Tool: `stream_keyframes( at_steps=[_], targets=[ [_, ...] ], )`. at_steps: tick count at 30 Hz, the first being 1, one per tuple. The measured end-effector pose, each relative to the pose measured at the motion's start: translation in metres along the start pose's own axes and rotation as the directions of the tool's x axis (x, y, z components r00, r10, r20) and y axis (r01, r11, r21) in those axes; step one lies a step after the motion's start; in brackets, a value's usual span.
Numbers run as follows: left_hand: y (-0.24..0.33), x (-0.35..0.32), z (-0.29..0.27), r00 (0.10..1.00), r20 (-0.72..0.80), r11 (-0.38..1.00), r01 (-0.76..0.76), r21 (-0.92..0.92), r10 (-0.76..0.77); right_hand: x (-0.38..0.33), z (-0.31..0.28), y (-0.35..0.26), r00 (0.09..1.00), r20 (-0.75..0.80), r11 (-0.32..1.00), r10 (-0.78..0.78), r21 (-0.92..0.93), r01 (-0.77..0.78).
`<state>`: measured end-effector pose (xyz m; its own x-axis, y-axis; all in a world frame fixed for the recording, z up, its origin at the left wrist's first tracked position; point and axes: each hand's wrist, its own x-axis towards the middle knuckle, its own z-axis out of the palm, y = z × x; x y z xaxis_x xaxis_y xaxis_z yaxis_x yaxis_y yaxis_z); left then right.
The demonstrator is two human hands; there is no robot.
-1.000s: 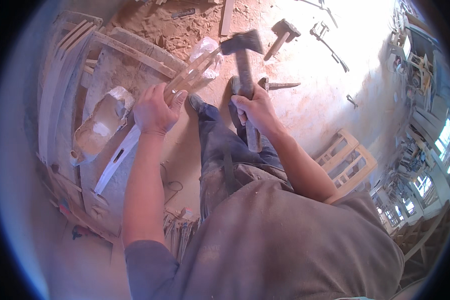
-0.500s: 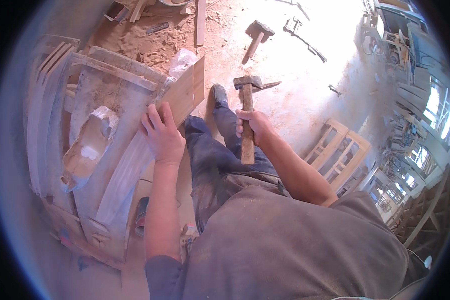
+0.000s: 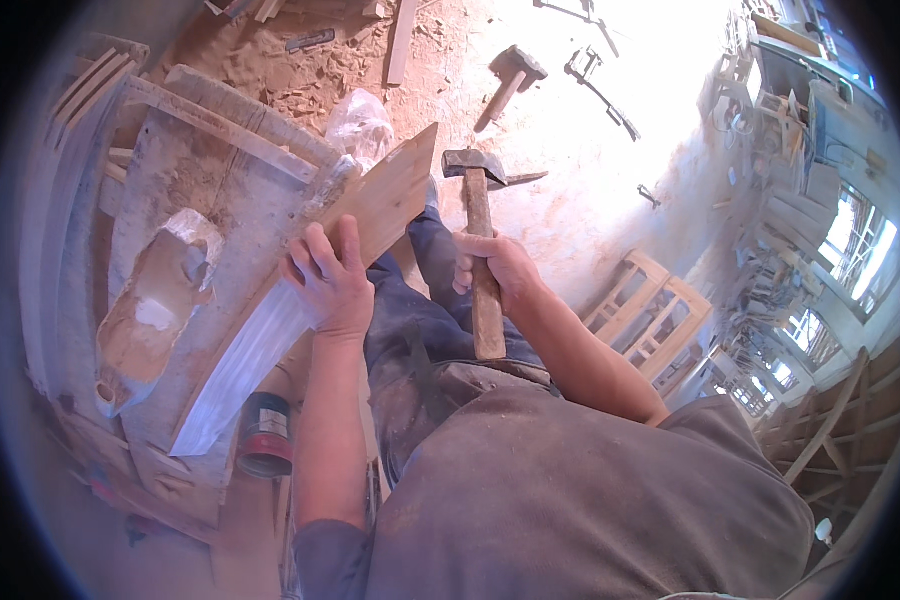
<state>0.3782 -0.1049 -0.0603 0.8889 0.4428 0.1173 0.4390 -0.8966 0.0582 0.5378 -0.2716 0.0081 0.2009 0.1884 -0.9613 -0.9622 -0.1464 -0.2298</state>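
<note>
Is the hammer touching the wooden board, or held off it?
Held off it: the right hand grips the hammer by its handle, and a narrow gap shows between its head and the wooden board.

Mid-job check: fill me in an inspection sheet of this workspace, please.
Surface: grey, dusty workbench.
Job's things: long, flat, pale-wood board along the bench's right side; wooden-handled hammer with a dark metal head.
Clutter: pale open container with a brown interior on the bench; red-and-dark cylindrical can; crumpled clear plastic bag; brown wood shavings on the floor.
Hands: left hand on the board, grip unclear; right hand closed around the hammer's handle.
Cables: none clearly seen.
Surroundings: pale-wood slatted frames and bright windows at right.
</note>
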Motion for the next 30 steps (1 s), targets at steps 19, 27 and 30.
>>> stream_keyframes(
  at_steps=[19, 27, 30],
  targets=[
    [-0.055, 0.075, -0.08, 0.903, 0.416, 0.846, 0.138, -0.515, 0.105, -0.029, 0.003, -0.002, 0.941, -0.016, 0.91, -0.337, -0.26, 0.322],
    [-0.035, 0.059, -0.06, 0.954, 0.299, 0.964, 0.058, -0.26, 0.023, 0.008, 0.008, 0.037, 0.701, -0.084, 0.596, -0.708, -0.604, 0.529],
    [-0.037, 0.055, -0.053, 0.966, 0.253, 0.97, 0.02, -0.243, 0.043, 0.0, 0.006, 0.021, 0.806, -0.048, 0.584, -0.59, -0.715, 0.385]
  ],
)
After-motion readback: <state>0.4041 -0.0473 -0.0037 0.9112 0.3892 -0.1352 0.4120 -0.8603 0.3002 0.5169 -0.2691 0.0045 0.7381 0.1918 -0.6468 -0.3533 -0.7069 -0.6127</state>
